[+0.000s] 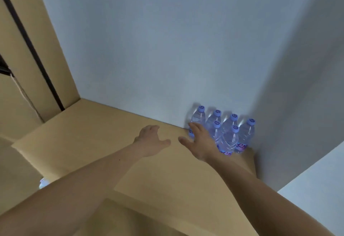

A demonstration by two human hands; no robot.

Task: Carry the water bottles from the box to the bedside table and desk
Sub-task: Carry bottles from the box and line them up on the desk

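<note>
Head view: six water bottles (226,129) with purple caps stand upright in a tight cluster at the far right corner of a cardboard box (93,133), against a white wall (149,49). The right hand (200,142) lies just left of the cluster and in front of it. Its fingers are straight and spread, with the fingertips at the lower part of the leftmost bottle (197,116). Blur hides whether they touch it, and the hand grips nothing. The left hand (150,140) hovers over the cardboard near the right hand, well clear of the bottles. It is relaxed, with fingers loosely bent and thumb out, and holds nothing.
</note>
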